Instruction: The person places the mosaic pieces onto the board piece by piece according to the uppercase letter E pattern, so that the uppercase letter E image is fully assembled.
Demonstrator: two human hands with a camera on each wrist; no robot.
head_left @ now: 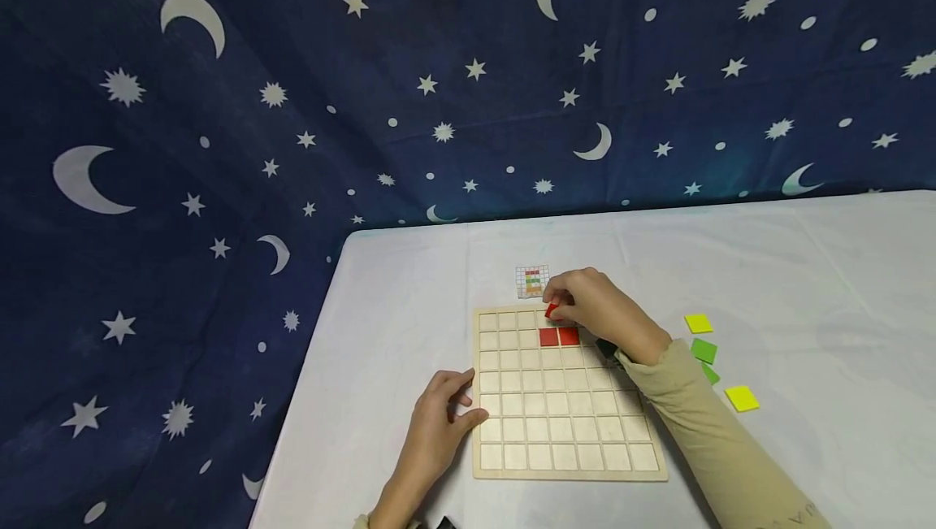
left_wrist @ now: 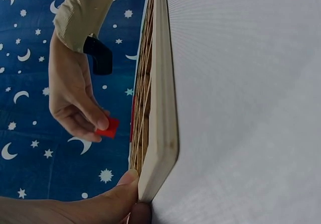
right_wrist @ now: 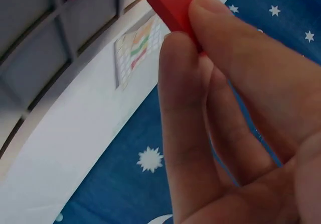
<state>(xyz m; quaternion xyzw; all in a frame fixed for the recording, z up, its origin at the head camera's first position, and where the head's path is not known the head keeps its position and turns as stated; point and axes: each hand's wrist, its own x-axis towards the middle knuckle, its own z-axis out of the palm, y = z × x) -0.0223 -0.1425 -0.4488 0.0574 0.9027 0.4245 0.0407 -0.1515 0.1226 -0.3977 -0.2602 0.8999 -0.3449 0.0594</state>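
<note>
Between thumb and fingertips my right hand pinches a red square tile, raised above the far part of a wooden grid board. Two more red tiles, a left one and a right one, lie side by side in the board's second row from the far edge. My left hand grips the board's left edge, its thumb over the rim. Just beyond the board lies a small card printed with a coloured grid pattern.
Right of the board, partly behind the right sleeve, lie loose tiles: a far yellow one, a near yellow one and green ones. A dark blue cloth with moons and stars hangs behind the white table.
</note>
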